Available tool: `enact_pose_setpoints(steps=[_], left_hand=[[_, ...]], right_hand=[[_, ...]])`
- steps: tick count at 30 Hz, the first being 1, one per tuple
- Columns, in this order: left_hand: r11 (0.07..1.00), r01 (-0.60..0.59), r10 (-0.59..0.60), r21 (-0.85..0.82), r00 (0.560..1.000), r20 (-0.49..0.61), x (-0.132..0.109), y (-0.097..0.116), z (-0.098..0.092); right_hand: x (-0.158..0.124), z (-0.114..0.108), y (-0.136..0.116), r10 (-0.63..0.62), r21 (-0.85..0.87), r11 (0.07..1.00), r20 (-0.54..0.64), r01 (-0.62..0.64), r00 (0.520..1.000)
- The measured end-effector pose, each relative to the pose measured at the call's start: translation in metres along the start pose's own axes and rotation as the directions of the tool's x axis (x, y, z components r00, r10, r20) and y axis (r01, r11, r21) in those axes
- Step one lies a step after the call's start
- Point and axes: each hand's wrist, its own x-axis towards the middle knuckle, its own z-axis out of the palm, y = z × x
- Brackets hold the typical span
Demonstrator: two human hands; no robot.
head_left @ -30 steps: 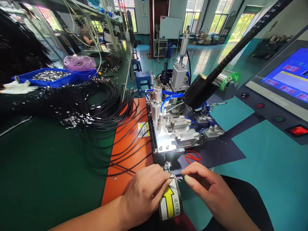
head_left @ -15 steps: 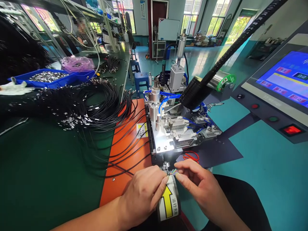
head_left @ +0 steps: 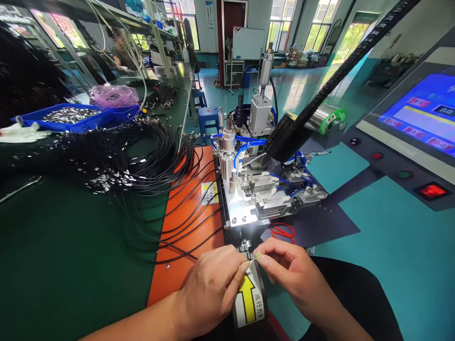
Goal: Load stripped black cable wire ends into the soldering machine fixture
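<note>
Green bench mat [head_left: 53, 265] on the left, teal machine table [head_left: 391, 246] on the right. One touchscreen [head_left: 423, 113] far right; the panel below it has three round buttons and one lit red switch [head_left: 432, 191]. One big tangle of black cables [head_left: 124, 156] on the mat, too many to count, with several strands running across the one orange plate [head_left: 185, 222]. One pneumatic fixture [head_left: 256, 189] at centre, with blue hoses. One blue tray [head_left: 81, 118] of metal parts far left, and one pink bag [head_left: 113, 94] behind it. One yellow arrow label [head_left: 249, 298] at the near edge. Two hands, both near centre, just in front of the fixture. Left hand [head_left: 213, 289] has thumb and forefinger closed on one cable end [head_left: 250, 257]. Right hand [head_left: 291, 274] is pinching the coloured wire tips [head_left: 256, 254] sticking out of that end, other fingers curled. The fingertips of the two hands are almost touching, just above the arrow label.
</note>
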Motion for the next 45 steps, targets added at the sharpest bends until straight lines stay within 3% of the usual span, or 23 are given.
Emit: enact_pose_setpoints(steps=[8, 13, 21, 26, 32, 40, 45], left_hand=[[0.995, 0.012, -0.016, -0.096, 0.999, -0.034, 0.001, -0.001, -0.003], [0.996, 0.01, -0.011, -0.086, 1.0, -0.012, 0.001, 0.0, -0.004], [1.0, 0.03, -0.03, 0.009, 0.999, -0.032, -0.001, 0.0, 0.0], [0.996, -0.008, 0.014, 0.091, 0.998, -0.062, -0.001, 0.001, 0.0], [0.998, 0.021, -0.019, 0.06, 0.999, -0.047, -0.001, 0.0, 0.001], [0.999, 0.038, -0.038, 0.005, 0.997, -0.068, -0.003, -0.002, 0.005], [0.998, 0.019, -0.015, 0.062, 0.998, -0.068, -0.002, 0.0, 0.003]], right_hand=[[0.005, 0.009, -0.002, 0.081, 0.261, 0.962, 0.026, -0.085, 0.996], [0.01, 0.017, -0.003, 0.062, 0.39, 0.918, 0.047, -0.075, 0.997], [0.0, 0.021, 0.0, 0.037, 0.12, 0.992, -0.123, -0.022, 0.992], [-0.005, 0.022, -0.004, -0.031, -0.019, 0.999, -0.115, 0.029, 0.993], [-0.003, 0.023, -0.006, -0.058, -0.129, 0.991, -0.127, 0.041, 0.99], [-0.004, 0.019, -0.007, -0.04, -0.173, 0.985, -0.123, 0.018, 0.992], [-0.004, 0.026, -0.004, -0.046, -0.038, 0.998, -0.149, 0.041, 0.988]])
